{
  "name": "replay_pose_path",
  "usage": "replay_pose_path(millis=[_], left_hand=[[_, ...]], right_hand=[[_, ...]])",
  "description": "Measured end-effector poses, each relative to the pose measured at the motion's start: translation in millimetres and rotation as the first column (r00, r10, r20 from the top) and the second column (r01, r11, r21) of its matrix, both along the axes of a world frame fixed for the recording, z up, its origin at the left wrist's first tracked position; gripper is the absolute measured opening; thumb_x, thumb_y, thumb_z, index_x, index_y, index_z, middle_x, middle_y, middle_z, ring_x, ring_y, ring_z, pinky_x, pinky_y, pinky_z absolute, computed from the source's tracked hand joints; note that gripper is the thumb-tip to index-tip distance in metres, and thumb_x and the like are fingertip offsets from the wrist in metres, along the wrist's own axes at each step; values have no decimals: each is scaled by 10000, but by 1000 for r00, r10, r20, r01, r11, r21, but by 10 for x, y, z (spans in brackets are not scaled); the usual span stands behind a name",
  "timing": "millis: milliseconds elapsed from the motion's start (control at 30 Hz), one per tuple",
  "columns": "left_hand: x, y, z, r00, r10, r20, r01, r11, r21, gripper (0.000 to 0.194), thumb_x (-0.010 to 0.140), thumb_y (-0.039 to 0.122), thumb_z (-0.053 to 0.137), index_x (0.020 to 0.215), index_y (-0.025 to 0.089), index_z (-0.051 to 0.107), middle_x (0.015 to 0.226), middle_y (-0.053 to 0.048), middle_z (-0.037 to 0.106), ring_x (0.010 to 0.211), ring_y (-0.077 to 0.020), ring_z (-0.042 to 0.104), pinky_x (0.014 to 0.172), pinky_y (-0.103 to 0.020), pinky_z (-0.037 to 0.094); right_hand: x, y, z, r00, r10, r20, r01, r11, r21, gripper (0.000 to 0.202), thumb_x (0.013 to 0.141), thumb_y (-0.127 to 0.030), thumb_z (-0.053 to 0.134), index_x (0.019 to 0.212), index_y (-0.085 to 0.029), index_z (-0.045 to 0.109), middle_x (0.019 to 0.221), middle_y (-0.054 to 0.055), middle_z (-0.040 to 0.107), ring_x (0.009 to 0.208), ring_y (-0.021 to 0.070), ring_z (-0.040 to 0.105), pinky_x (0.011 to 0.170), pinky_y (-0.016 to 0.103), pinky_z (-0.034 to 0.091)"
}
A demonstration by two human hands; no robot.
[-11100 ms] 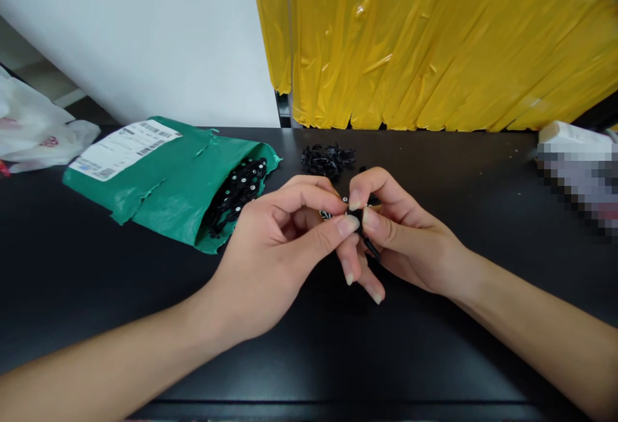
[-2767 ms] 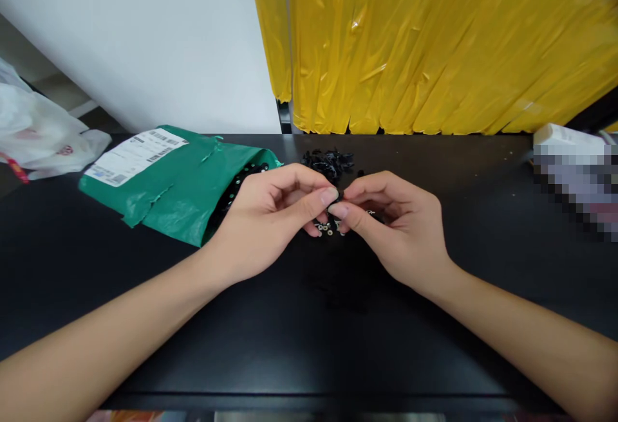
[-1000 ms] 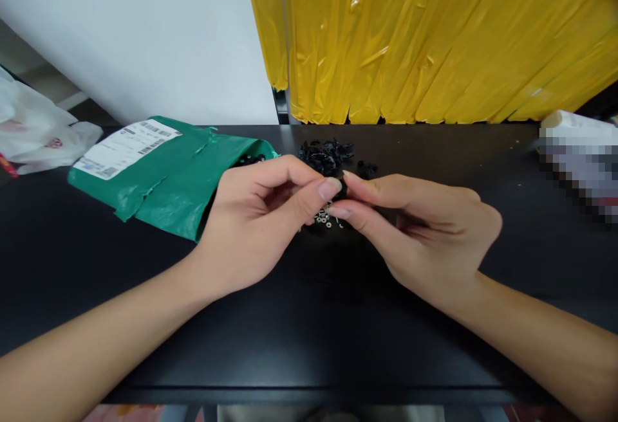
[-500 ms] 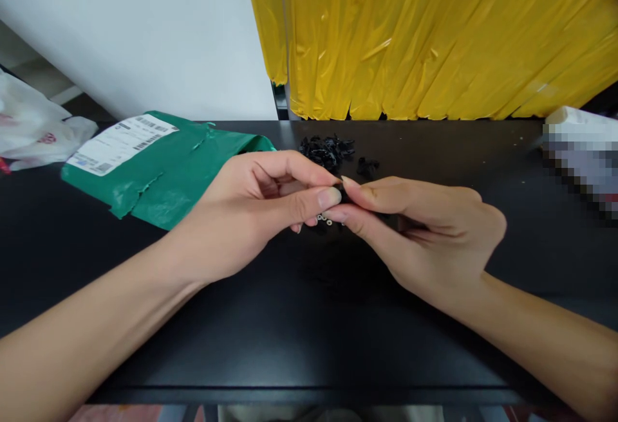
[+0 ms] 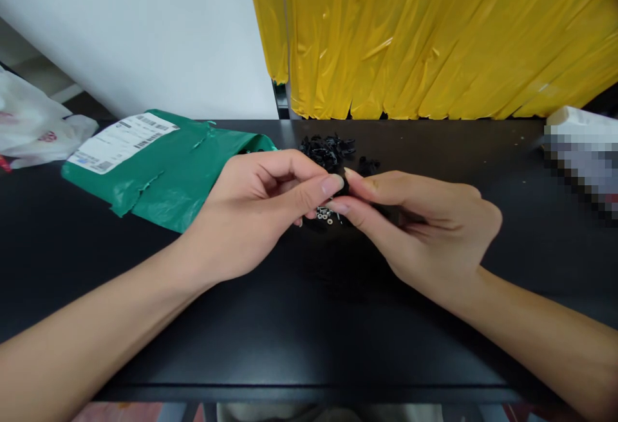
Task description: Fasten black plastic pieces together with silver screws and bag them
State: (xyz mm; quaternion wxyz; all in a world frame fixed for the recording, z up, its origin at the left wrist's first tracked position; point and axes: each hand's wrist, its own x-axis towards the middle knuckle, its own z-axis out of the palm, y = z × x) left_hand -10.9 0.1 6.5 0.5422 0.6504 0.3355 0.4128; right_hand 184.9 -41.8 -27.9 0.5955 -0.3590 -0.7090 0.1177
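My left hand (image 5: 270,210) pinches a small black piece (image 5: 344,186) between thumb and forefinger, above the dark table. From the other side my right hand (image 5: 410,222) grips the same piece with thumb and fingertip. Most of it is hidden by the fingers, so its exact kind cannot be made out. Small silvery washers (image 5: 323,217) and thin metal bits lie on the table just below the fingertips, partly covered by my hands. Behind them sits a heap of small black parts (image 5: 328,148), with a smaller cluster of black parts (image 5: 369,165) to its right.
A torn green mailing bag (image 5: 145,171) with a white label lies at the left. Beyond it is a white plastic bag (image 5: 38,119). A white, partly blurred box (image 5: 579,145) stands at the right. Yellow plastic sheeting (image 5: 410,42) hangs behind the black table (image 5: 299,332).
Both hands keep hold of the small black piece. My fingertips have shifted slightly, tilting the piece a little, and more of the metal bits beneath now shows.
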Motion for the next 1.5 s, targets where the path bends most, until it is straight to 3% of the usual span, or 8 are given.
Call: replay_pose_path(millis=[300,500,667,767,967,1133,1333,1500], left_hand=[[-32,-8,-8,993,-72,94,84,987,-139,150,822,152,973,854,267,881,764,59,777,668,-41,634,618,-87,526],[-73,32,2,986,-128,102,147,966,-213,83,875,291,957,923,296,888,786,51,775,670,-49,641,597,-98,532],[-70,41,-26,993,-107,41,112,984,-136,193,965,406,872,855,250,844,743,39,719,676,-54,618,598,-106,514],[-49,51,-24,997,-81,-8,80,993,-85,244,911,439,916,815,231,830,723,32,726,657,-61,616,584,-122,510],[-10,46,27,999,-44,-24,42,996,-76,136,809,222,1000,825,220,865,713,39,753,637,-54,624,593,-121,519],[-30,70,-6,992,-105,63,113,982,-153,170,798,131,989,866,240,878,766,39,807,665,-50,664,626,-105,541],[-79,96,-48,990,-115,76,127,976,-177,117,856,299,974,908,274,873,807,48,795,687,-52,662,605,-110,540],[-35,72,-32,998,-41,-42,38,998,-58,195,894,394,937,836,231,847,710,33,726,651,-70,626,584,-142,517]], right_hand=[[16,-12,20,997,58,-41,-59,998,-24,163,930,-166,880,844,-302,856,816,-62,853,688,141,797,654,272,670],[20,5,6,999,34,-23,-33,998,45,180,916,-135,889,977,-305,882,931,-32,893,764,160,840,711,283,710],[21,11,-17,999,10,-39,-9,1000,25,237,906,-129,899,1034,-328,890,988,-37,900,814,172,859,761,294,730],[6,5,-16,1000,17,-27,-17,1000,-5,237,908,-121,894,1018,-330,890,946,-55,896,780,160,852,714,281,722],[-13,5,-8,1000,-9,-10,9,999,-30,217,901,-120,896,912,-336,880,886,-67,886,738,174,851,652,289,717],[1,17,-10,1000,-19,0,19,999,-29,210,886,-116,910,888,-321,867,880,-70,887,764,175,860,656,270,718],[18,11,-10,1000,-12,5,12,1000,7,193,932,-141,874,1021,-311,887,953,-56,898,777,157,852,682,268,708],[18,17,-31,998,-63,-22,62,998,-11,274,905,-132,892,1069,-352,895,959,-56,898,780,172,860,685,277,715]])
